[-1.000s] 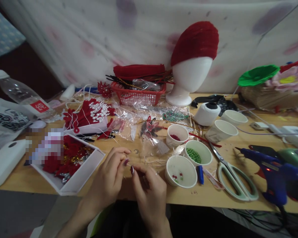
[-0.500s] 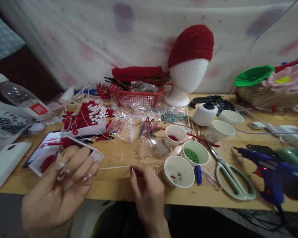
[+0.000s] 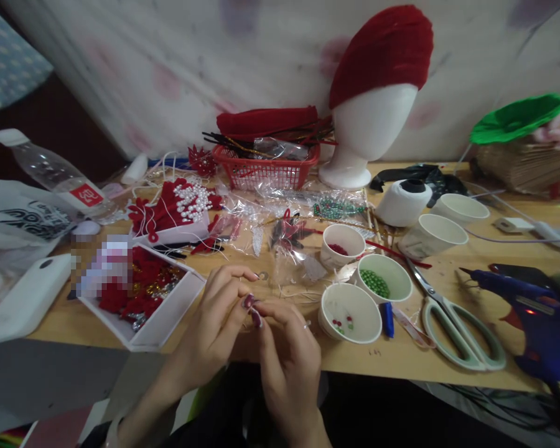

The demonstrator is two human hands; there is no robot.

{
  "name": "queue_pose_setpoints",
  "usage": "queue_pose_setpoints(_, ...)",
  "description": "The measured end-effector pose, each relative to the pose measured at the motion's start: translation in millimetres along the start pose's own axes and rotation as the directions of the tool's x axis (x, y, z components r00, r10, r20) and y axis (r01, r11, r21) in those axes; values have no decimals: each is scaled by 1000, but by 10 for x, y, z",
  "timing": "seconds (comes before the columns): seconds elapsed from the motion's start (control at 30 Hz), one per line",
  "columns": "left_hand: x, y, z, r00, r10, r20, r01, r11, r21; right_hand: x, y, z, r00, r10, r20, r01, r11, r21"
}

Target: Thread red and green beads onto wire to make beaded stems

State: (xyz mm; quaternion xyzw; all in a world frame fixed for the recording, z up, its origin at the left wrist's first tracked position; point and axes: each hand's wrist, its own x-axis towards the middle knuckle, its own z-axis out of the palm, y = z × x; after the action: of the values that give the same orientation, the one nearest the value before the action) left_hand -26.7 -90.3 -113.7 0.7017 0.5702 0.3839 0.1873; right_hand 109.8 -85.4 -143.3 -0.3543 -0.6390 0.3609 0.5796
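Note:
My left hand [image 3: 214, 326] and my right hand [image 3: 289, 351] meet in front of me, just over the table's front edge. Thumb and forefinger of each are pinched, with the tips touching. The white thread seen between them a moment earlier is now mostly hidden by the fingers. Right of my right hand stands a paper cup [image 3: 366, 311] with a few red and green beads inside. Behind it are a cup [image 3: 401, 280] of green beads [image 3: 374, 283] and a cup [image 3: 355, 239] of red beads [image 3: 338, 249].
An open white box [image 3: 161, 326] of red ornaments lies to the left. Scissors [image 3: 462, 333], a blue marker cap [image 3: 387, 320] and a blue glue gun [image 3: 527, 311] lie to the right. Farther back are a red basket [image 3: 266, 171], a thread cone [image 3: 399, 208] and a foam head [image 3: 371, 130].
My left hand has come down and right, from beside the white box to my right hand. The thread stretched between them no longer shows. The view has shifted slightly.

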Motion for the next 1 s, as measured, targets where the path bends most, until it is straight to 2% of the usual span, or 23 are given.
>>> queue_pose_setpoints(0.1, 7, 11, 8, 1000, -5, 17, 4, 1000, 29, 21, 39, -19, 1000, -3, 3, 3, 1000, -16)
queue_pose_setpoints(0.23, 21, 15, 6, 1000, 11, 10, -11, 996, 86, 25, 63, -37, 996, -80, 33, 83, 993, -85)
queue_pose_setpoints(0.3, 31, 6, 4, 1000, -5, 11, 5, 1000, 31, 25, 57, -41, 993, -113, 32, 116, 987, -112)
queue_pose_setpoints(0.37, 37, -17, 5, 997, -75, 17, 77, 991, -106, 25, 43, -44, 992, -125, 21, 126, 985, -117)
queue_pose_setpoints(0.43, 37, -51, 10, 984, -170, 50, 177, 939, -295, 27, 26, -46, 993, -119, 13, 120, 988, -99)
queue_pose_setpoints(0.5, 30, -84, 20, 962, -247, 119, 273, 836, -475, 24, 7, -49, 994, -107, -1, 107, 992, -69)
queue_pose_setpoints(0.6, 24, -101, 38, 933, -299, 203, 358, 689, -631, 15, -18, -55, 995, -93, -32, 93, 995, -23)
queue_pose_setpoints(0.77, 40, -59, 63, 905, -337, 260, 415, 559, -718, 11, -28, -69, 998, -65, -20, 65, 998, 0)
queue_pose_setpoints(1.0, 46, -51, 95, 874, -389, 292, 459, 464, -758, 44, -36, -100, 995, -89, 49, 90, 996, -23)
